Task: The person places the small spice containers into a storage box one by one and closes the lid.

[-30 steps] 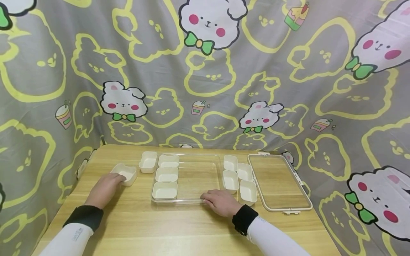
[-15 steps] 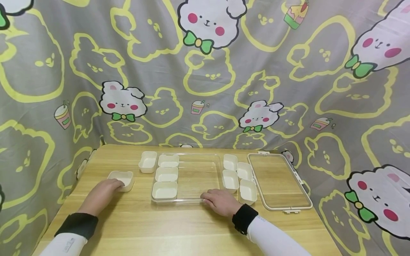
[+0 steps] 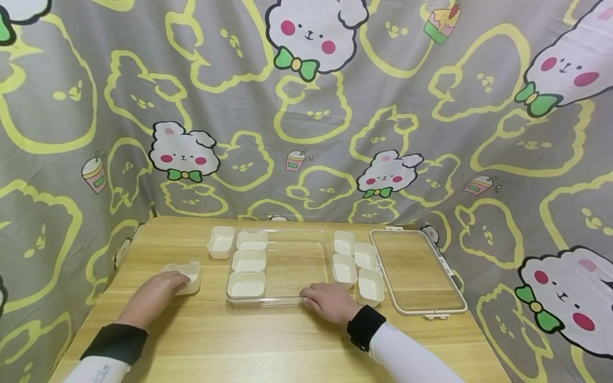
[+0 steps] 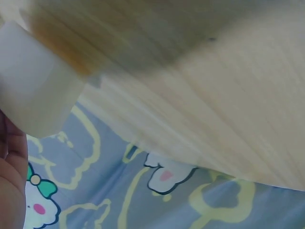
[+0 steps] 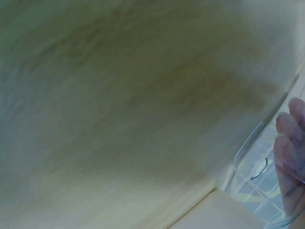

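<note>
At the left of the head view, the left hand [image 3: 158,295] pinches the near left wall of a small cream cup [image 3: 191,279]; the left wrist view shows the same cup [image 4: 35,86] against the fingers. The right hand [image 3: 331,303] rests its fingers on the near edge of a clear rectangular box [image 3: 287,300], toward its right corner. Through clear plastic, the right wrist view shows the fingers of the right hand [image 5: 289,148]. Three cream cups, the nearest one [image 3: 246,285] included, stand in a column along the box's left side.
Another cream cup [image 3: 222,242] stands on the table [image 3: 268,346] just left of the box. Several more cups, one of them [image 3: 371,288] beside the right hand, are grouped right of the box. A clear lid with a white frame [image 3: 395,311] lies farther right. A patterned curtain [image 3: 325,175] hangs behind.
The left hand and its cup have moved toward the near edge of the table. The right hand and the box have stayed in place.
</note>
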`<act>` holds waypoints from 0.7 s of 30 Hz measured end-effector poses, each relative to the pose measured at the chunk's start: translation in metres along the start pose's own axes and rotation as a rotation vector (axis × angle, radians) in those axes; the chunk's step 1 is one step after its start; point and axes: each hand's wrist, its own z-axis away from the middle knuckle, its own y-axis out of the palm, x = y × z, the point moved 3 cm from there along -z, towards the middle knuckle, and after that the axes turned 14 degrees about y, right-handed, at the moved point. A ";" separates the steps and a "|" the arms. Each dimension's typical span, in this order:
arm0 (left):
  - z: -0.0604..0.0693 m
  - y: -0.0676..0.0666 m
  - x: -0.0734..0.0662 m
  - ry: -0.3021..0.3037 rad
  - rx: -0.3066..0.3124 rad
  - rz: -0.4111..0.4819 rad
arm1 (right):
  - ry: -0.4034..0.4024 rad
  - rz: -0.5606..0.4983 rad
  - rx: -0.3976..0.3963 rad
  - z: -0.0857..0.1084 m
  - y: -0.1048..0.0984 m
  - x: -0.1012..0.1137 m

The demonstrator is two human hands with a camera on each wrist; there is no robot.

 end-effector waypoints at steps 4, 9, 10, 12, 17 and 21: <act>-0.004 -0.003 -0.005 0.008 0.010 -0.007 | 0.002 -0.009 0.007 -0.001 0.002 0.000; -0.010 -0.007 -0.013 0.007 0.039 -0.001 | 0.005 -0.016 0.009 -0.001 0.002 0.000; -0.012 -0.008 -0.015 0.010 0.040 0.001 | 0.004 -0.015 0.009 -0.001 0.002 0.001; -0.017 -0.011 -0.020 0.019 0.038 0.004 | 0.003 -0.015 0.012 -0.001 0.003 0.001; -0.033 -0.018 -0.032 0.047 0.021 -0.006 | 0.001 -0.015 0.028 -0.001 0.001 0.001; -0.052 -0.019 -0.041 0.100 -0.012 -0.043 | 0.000 -0.014 0.025 0.001 -0.002 0.000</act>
